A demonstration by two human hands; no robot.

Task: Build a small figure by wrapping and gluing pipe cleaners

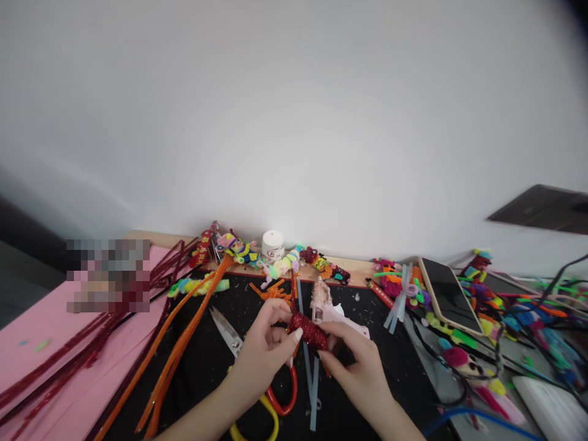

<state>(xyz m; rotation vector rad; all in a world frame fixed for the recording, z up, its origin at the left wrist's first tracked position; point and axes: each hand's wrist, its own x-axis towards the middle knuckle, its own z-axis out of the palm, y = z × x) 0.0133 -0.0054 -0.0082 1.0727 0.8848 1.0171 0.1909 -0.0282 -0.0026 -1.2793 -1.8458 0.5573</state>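
Both my hands meet over the black mat (206, 361) and pinch a small red glittery pipe-cleaner bundle (309, 331). My left hand (266, 355) grips its left end with thumb and fingers closed. My right hand (358, 367) holds its right end from below. A pink glue gun (327, 306) lies just behind the bundle. Scissors (229, 334) with red and yellow handles lie beneath my left hand.
Long orange pipe cleaners (184, 343) and dark red ones (68, 361) lie at the left on pink sheets (46, 343). A white jar (272, 246) and small craft figures line the wall. A phone (448, 294), clear glue sticks (399, 300) and colourful scraps crowd the right.
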